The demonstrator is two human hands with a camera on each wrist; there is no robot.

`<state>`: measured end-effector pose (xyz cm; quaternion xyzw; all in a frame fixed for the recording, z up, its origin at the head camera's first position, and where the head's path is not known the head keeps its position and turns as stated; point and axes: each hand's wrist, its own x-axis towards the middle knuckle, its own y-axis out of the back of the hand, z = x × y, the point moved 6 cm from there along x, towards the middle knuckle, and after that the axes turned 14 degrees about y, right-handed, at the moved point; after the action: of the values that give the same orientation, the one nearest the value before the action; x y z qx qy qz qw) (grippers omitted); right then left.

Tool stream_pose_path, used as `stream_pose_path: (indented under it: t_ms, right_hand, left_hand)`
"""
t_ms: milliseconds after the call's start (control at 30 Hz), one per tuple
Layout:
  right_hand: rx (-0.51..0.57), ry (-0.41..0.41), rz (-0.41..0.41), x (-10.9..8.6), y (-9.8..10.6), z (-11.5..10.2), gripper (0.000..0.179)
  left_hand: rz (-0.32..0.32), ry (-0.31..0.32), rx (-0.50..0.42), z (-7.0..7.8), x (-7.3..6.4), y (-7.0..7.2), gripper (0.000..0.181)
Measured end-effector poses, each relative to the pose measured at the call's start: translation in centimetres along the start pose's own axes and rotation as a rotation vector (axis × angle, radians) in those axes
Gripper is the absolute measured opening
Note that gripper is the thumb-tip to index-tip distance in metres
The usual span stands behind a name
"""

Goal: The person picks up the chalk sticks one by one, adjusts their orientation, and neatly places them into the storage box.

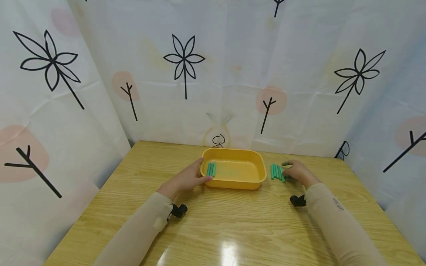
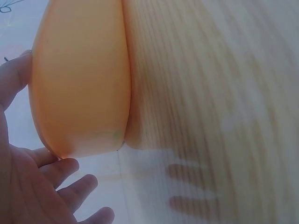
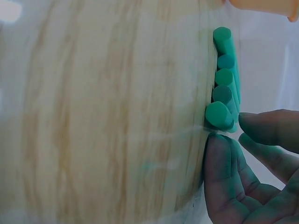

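A yellow rectangular plastic tub (image 1: 237,183) stands near the table's far edge. My left hand (image 1: 186,179) grips its left end between thumb and fingers; the left wrist view shows the tub's outer wall (image 2: 84,84) beside the fingers. Inside, at the left end, 3 green chalk sticks (image 1: 211,169) lie side by side. Right of the tub, several more green chalk sticks (image 1: 275,171) lie in a row on the table. My right hand (image 1: 297,173) is at the row's right end, green dust on its fingers. Its thumb and fingertips are right at the end stick (image 3: 218,115), not closed round it.
The wooden table (image 1: 239,221) reaches back to a white patterned cloth (image 1: 226,92), which also hangs on both sides. Black wrist cameras (image 1: 179,210) sit on both sleeves. A black looped item (image 1: 341,149) is at the far right corner.
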<state>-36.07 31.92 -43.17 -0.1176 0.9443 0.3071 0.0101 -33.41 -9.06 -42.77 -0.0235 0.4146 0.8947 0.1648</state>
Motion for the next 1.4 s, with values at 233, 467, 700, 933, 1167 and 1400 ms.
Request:
stream_pose_path:
  t_ms: [233,467,700,933,1167,1400]
  right_hand:
    - [-0.062,0.010,-0.008,0.2,-0.4,-0.2,0.057]
    - [-0.172,0.001,-0.033,0.1,-0.5,-0.5,0.057]
    - [-0.272,-0.011,-0.094,-0.1,-0.5,-0.7,0.064]
    - [-0.203,-0.023,-0.089,-0.4,-0.4,-0.6,0.066]
    - [-0.069,-0.031,-0.084,-1.1,-0.1,-0.8,0.069]
    - [-0.009,-0.015,-0.126,-1.8,0.4,-2.1,0.071]
  left_hand:
    - [0.000,0.003,-0.010,-0.2,0.1,-0.1,0.102]
    - [0.007,-0.006,0.007,-0.3,0.2,-0.2,0.103]
    - [0.012,-0.009,0.008,-0.4,0.2,-0.2,0.102]
    - [0.012,-0.002,0.007,-0.4,0.1,-0.1,0.102]
    - [0.010,0.000,0.003,-0.2,0.0,0.0,0.101]
    - [0.010,0.001,0.017,0.0,-0.1,0.1,0.101]
